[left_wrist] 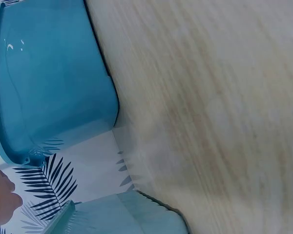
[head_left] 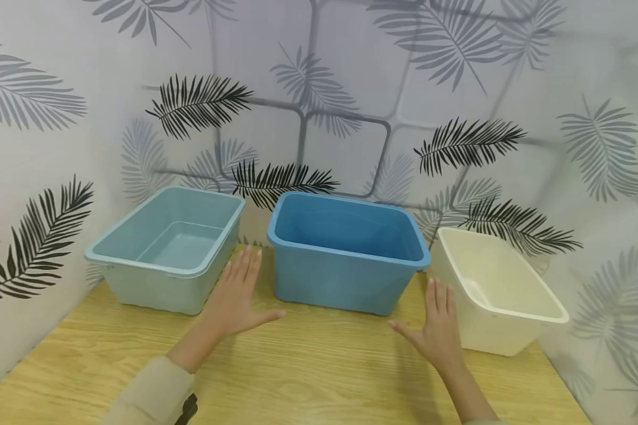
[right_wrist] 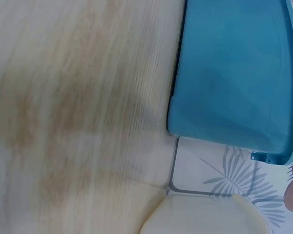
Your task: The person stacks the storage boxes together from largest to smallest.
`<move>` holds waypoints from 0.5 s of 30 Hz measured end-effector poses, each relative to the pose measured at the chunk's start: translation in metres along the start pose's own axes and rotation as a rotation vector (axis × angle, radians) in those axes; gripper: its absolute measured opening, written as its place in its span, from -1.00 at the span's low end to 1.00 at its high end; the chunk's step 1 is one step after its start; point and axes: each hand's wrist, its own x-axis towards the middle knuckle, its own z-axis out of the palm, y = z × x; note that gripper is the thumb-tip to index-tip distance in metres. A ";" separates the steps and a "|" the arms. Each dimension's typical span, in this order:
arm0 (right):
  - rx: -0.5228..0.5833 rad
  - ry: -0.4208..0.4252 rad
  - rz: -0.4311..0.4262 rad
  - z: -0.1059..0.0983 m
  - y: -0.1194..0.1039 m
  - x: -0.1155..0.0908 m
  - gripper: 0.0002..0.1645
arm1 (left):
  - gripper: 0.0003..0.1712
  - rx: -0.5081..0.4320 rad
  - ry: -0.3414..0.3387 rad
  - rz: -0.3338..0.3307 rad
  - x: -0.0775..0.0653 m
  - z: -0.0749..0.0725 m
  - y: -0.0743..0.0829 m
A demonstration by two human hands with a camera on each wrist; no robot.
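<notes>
Three plastic bins stand on a wooden table: a pale blue-green bin (head_left: 159, 283) at left, a blue bin (head_left: 335, 280) in the middle, and a cream bin (head_left: 489, 324) at right. My left hand (head_left: 237, 298) is spread with straight fingers in front of the gap between the pale and blue bins, holding nothing. Near the cream bin's left side, my right hand (head_left: 436, 327) also has straight fingers and a thumb held out, with nothing in it. Both wrist views show the blue bin (left_wrist: 53, 73) (right_wrist: 234, 73) close by, with only a bit of each hand at the edge.
The wood-grain tabletop (head_left: 308, 366) extends in front of the bins. Behind and beside them stands a pale wall covering (head_left: 351, 59) with leaf prints. The bin interiors that show contain no objects.
</notes>
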 end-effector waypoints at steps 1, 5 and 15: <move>0.006 -0.004 0.004 0.000 0.000 0.002 0.41 | 0.40 -0.006 0.007 0.003 0.002 0.000 0.000; 0.026 -0.032 0.041 0.000 -0.001 0.008 0.42 | 0.39 -0.044 0.002 -0.016 0.009 -0.002 -0.001; 0.093 -0.094 0.120 -0.004 -0.001 0.027 0.41 | 0.36 -0.144 -0.091 -0.114 0.029 -0.007 0.004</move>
